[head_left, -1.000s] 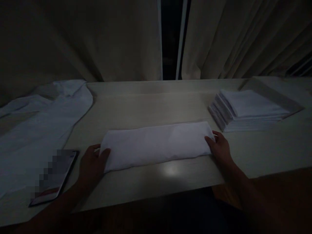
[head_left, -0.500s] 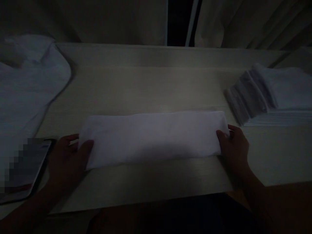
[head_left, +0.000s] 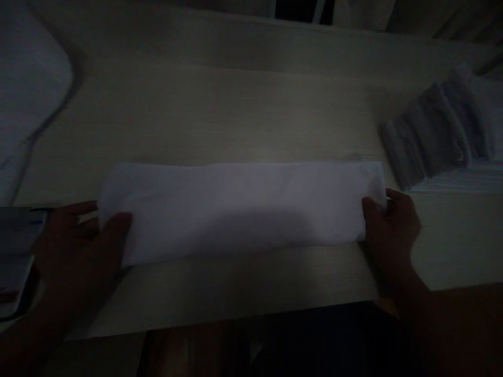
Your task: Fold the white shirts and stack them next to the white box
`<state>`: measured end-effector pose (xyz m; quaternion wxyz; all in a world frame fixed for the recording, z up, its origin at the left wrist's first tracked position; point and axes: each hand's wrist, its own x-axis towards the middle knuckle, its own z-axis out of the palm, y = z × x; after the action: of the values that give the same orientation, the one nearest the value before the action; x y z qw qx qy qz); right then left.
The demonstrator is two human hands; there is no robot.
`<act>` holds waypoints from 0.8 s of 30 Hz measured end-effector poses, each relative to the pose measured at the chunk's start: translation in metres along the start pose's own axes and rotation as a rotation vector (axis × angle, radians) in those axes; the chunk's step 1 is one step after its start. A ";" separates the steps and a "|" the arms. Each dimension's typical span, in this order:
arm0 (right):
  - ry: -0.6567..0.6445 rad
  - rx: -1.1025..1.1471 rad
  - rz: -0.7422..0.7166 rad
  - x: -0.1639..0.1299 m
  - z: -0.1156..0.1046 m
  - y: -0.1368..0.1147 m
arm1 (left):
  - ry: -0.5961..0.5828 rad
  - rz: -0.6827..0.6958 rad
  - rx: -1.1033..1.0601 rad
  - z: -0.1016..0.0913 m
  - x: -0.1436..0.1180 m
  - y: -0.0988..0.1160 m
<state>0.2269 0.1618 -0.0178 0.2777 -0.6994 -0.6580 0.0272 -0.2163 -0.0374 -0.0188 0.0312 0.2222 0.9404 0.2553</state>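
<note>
A white cloth (head_left: 243, 199), folded into a long flat strip, lies crosswise on the pale table (head_left: 236, 115) in front of me. My left hand (head_left: 82, 241) grips its left end, the thumb on top and the fingers beneath the edge. At the opposite end, my right hand (head_left: 393, 225) pinches the right edge in the same way, thumb above. Both hands rest low at the table surface. The fingers under the cloth are partly hidden, and the picture is dim.
Left of my left hand lies a phone or tablet (head_left: 18, 262), cut off by the frame. Behind it spreads a loose white cloth (head_left: 31, 84). A stack of folded cloths (head_left: 440, 136) stands at the right. Curtains (head_left: 451, 18) hang behind the table.
The view has tilted down and come closer, so the cloth looks larger and the curtains show less. Both hands keep their hold on the cloth's ends.
</note>
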 end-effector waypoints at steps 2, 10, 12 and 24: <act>0.004 0.007 -0.011 -0.001 -0.001 -0.001 | 0.013 0.034 0.006 -0.002 -0.003 0.007; 0.013 0.038 -0.037 0.001 0.002 0.000 | -0.007 0.044 -0.033 -0.005 -0.006 0.014; 0.022 0.043 -0.044 0.001 0.003 0.000 | 0.000 0.070 -0.042 -0.003 -0.004 0.010; -0.034 0.185 0.029 0.003 0.001 0.006 | -0.082 0.160 -0.190 -0.009 -0.005 0.013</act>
<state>0.2328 0.1654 -0.0201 0.3294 -0.6796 -0.6472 0.1034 -0.2083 -0.0342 -0.0048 0.0702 0.3029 0.8893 0.3355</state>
